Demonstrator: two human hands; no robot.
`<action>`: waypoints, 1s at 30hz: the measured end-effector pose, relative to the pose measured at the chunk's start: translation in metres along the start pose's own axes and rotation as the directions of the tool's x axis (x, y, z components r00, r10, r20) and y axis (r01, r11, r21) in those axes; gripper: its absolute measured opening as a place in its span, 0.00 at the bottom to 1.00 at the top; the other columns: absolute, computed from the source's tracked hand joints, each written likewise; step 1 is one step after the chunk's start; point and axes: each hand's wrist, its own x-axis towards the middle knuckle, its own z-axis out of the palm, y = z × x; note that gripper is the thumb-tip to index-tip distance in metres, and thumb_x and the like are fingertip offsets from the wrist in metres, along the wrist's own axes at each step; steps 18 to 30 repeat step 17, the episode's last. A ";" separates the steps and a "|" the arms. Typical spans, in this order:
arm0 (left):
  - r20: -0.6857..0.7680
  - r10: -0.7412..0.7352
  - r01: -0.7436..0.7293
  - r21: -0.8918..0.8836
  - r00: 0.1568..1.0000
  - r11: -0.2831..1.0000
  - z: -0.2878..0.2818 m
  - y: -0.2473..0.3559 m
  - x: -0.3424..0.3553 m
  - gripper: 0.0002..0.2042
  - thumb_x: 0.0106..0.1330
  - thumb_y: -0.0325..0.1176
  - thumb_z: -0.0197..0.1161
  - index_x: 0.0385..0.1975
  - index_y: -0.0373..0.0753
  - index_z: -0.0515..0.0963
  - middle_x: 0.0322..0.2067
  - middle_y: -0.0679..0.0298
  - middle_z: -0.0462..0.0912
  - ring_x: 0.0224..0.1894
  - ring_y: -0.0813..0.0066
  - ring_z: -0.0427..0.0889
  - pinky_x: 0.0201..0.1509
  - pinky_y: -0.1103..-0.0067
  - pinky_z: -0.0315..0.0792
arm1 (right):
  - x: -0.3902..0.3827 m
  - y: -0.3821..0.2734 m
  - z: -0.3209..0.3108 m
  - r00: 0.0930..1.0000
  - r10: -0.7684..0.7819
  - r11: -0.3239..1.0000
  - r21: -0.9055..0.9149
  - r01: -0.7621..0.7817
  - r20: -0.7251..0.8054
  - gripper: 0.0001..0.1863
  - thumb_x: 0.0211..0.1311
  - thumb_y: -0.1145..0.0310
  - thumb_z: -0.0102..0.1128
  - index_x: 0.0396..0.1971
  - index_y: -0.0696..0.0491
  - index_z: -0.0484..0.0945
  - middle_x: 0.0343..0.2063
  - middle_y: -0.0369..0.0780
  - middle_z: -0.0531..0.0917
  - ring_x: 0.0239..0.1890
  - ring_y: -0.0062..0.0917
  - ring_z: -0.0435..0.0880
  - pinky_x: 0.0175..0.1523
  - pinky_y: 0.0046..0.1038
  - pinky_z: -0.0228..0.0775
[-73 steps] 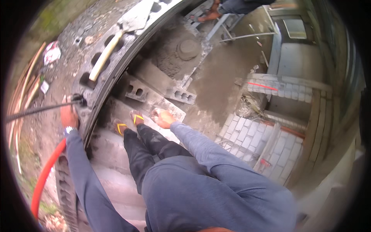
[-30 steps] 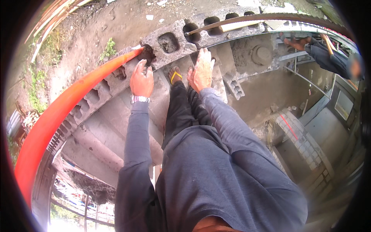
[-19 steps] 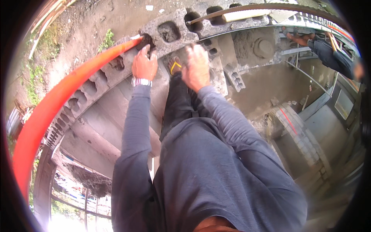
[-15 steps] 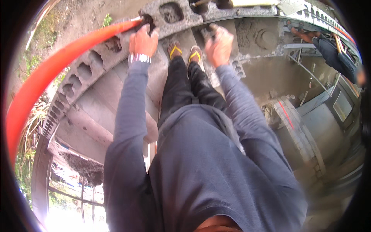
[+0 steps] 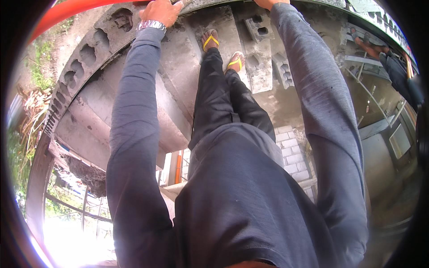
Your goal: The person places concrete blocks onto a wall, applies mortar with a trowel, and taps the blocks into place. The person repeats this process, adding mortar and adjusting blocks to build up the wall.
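Note:
My left hand (image 5: pixel 161 12), with a metal watch on its wrist, is at the top edge of a wall of hollow concrete blocks (image 5: pixel 117 21). Its thumb stands apart from the rest of the hand, and the upper edge of the view cuts off most of the fingers; no held thing shows. Close by passes a thick orange pipe (image 5: pixel 76 10). At the top, right of the middle, only the heel of my right hand (image 5: pixel 269 3) is visible, near the far block edge. Its fingers lie outside the view.
My feet in yellow-strapped flip-flops (image 5: pixel 236 62) stand on dusty concrete. Loose hollow blocks (image 5: pixel 260 29) lie to their right. Sloping concrete steps (image 5: pixel 134 96) are at left. Far lower down is pale block paving (image 5: pixel 292 154). Another person (image 5: pixel 393 71) is at the far right.
The view has tilted, so both hands and the orange pipe appear higher, partly cut off. My feet have shifted apart, and the paving below now shows. My right forearm reaches farther right.

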 end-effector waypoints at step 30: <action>0.015 -0.089 0.090 -0.105 0.996 0.990 0.006 0.004 -0.007 0.22 0.67 0.56 0.62 0.45 0.44 0.87 0.42 0.52 0.88 0.47 0.52 0.86 0.56 0.64 0.76 | 0.003 0.014 0.022 0.998 -0.018 0.996 -0.083 0.013 -0.061 0.14 0.63 0.50 0.64 0.41 0.39 0.89 0.44 0.39 0.86 0.50 0.41 0.82 0.51 0.49 0.72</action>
